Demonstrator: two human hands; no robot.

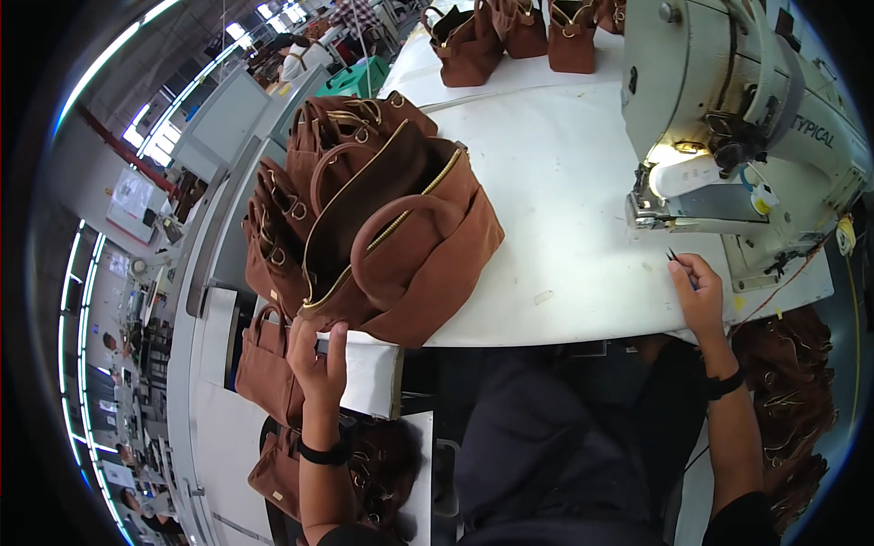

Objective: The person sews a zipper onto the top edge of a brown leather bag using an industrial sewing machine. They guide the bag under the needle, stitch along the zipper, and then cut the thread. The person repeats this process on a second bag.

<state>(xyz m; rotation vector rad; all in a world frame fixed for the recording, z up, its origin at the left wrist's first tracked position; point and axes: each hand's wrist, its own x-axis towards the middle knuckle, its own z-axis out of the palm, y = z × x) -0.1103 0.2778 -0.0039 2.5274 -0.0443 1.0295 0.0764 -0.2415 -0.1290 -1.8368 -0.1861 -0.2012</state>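
Note:
A large brown handbag [455,264] with two rolled handles leans on the white table, its gold zipper undone and its dark inside showing. At its near left corner is my left hand [317,364], with the fingers bent against the bag's end and the thumb raised apart. My right hand [699,296] rests over the table's near edge at the right, closed round a small pointed tool [672,256]. Only the tool's dark tip and a bit of blue show between the fingers. Its kind is hidden by the hand.
A sewing machine [746,118] with its lamp lit stands at the right. More brown bags crowd behind the large one [278,218], along the far edge [469,45], on the lower left [270,369] and below the table at right [787,391]. People work in the background.

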